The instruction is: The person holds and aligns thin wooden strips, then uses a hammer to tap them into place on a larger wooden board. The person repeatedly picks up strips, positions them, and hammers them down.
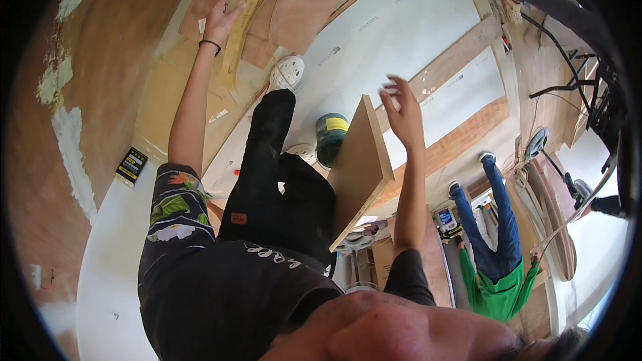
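My left hand [220, 25] is at the upper left, its thumb over the edge of a long, narrow yellowish wooden strip [250, 10]. The fingers look closed on that edge, though partly hidden. My right hand [404, 115] is raised at the right with nothing in it; its fingers are apart and slightly blurred. Between that forearm and my black-trousered leg, a thick light-brown board [361, 167] stands on edge, tilted. Just left of the board is a dark green bucket [331, 139] with a yellow label.
White printed sheets [374, 23] and brown plywood pieces [304, 3] lie around my white clogs [287, 72]. A black-and-yellow packet [131, 166] is at the left. Another person in a green top [498, 292] is at the lower right; black metal legs [568, 80] stand at the far right.
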A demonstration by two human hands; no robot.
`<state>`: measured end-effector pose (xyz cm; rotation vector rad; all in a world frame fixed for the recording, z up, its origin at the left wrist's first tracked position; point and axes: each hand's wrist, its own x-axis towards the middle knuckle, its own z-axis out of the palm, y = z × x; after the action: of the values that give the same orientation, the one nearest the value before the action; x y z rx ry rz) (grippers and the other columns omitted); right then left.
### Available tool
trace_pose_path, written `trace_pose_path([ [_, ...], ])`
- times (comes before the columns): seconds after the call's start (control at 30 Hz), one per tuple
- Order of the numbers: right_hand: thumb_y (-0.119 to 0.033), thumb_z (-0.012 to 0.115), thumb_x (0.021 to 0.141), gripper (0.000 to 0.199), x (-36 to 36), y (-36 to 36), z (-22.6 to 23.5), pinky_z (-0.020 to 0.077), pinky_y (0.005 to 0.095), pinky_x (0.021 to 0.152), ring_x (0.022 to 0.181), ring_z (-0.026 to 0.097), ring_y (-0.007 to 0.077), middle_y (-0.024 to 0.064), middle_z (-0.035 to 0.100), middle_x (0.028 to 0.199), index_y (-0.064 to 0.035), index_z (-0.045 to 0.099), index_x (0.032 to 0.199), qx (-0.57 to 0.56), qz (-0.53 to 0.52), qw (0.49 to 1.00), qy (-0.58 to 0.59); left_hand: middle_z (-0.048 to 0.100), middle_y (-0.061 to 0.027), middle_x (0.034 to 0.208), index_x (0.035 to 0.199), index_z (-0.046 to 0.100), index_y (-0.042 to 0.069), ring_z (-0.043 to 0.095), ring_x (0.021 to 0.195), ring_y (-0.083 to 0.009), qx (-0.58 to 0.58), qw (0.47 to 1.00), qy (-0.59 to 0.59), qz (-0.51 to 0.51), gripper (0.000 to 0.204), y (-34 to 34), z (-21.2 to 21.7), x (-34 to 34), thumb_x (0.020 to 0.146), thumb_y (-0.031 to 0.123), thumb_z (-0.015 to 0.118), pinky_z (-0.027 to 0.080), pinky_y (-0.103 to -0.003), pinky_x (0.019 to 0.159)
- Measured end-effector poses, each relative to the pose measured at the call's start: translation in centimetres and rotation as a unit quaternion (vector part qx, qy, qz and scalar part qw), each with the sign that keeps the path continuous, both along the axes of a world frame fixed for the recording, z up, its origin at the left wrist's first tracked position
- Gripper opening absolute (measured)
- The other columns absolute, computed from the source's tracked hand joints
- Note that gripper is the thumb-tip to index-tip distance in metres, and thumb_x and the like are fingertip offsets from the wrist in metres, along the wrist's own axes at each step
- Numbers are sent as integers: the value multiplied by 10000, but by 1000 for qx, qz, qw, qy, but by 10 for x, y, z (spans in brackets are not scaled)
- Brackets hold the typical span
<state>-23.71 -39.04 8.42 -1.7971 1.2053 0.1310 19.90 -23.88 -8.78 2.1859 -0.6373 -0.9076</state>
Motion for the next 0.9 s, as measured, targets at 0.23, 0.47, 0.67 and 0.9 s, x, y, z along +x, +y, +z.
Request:
trace_pose_path([
  [0.23, -272, 645, 971, 566, 174, -24, -39, 510, 294, 868, 1071, 642, 186, 118, 663, 1195, -29, 442, 1440, 279, -138, 910, -272, 644, -67, 891, 1087, 619, -42, 581, 846, -123, -126, 989, 49, 51, 382, -35, 88, -64, 892, 264, 739, 471, -295, 745],
  [0.47, -142, 703, 924, 790, 232, -10, -34, 528, 359, 967, 1156, 620, 228, 154, 625, 1290, -50, 236, 1555, 412, -136, 803, -409, 594, 16, 808, 1097, 604, 3, 490, 655, -44, -155, 953, 244, 96, 251, -42, 155, -123, 940, 183, 681, 390, -218, 582],
  [0.67, -64, 664, 934, 775, 206, -32, -1, 561, 369, 940, 1107, 641, 229, 202, 636, 1251, -8, 200, 1553, 392, -32, 807, -440, 497, 68, 734, 1116, 593, 34, 379, 588, -7, -160, 906, 382, 87, 220, -42, 208, -118, 956, 169, 661, 282, -184, 515],
  [0.9, -8, 593, 925, 534, 190, -51, 20, 587, 308, 800, 918, 702, 187, 147, 719, 1105, -23, 467, 1444, 228, 70, 930, -279, 485, 65, 760, 1126, 634, 33, 348, 554, -12, -36, 898, 438, 27, 289, -34, 245, -88, 963, 270, 659, 258, -182, 480],
])
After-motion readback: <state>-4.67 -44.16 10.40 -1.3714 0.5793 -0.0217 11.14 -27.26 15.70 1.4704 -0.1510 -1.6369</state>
